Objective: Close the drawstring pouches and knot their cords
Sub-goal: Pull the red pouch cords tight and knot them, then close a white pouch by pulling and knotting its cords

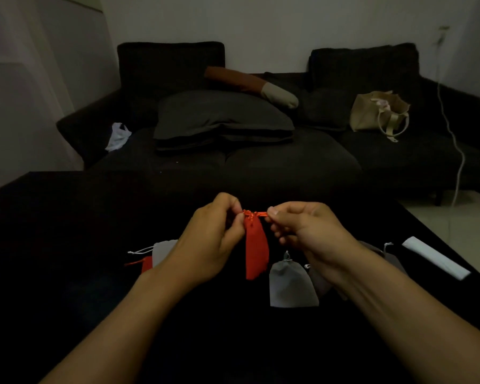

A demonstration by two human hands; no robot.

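Note:
A small red drawstring pouch [257, 252] hangs above the black table [67, 245], its mouth gathered tight. My left hand [211, 239] pinches the pouch's neck and cord on the left. My right hand [305, 228] pinches the red cord [257, 213] on the right, and the cord runs taut between the two hands. A grey pouch [291, 285] with a closed top lies on the table just below my right hand. More grey pouches [164, 252] and a red one [147, 264] lie partly hidden behind my left wrist, and another grey pouch [391, 259] shows behind my right forearm.
A white flat strip [435, 257] lies near the table's right edge. Beyond the table stands a dark sofa [288, 162] with cushions, a beige tote bag [377, 112] and a white cloth [119, 135]. A white cable [455, 139] hangs at the right wall.

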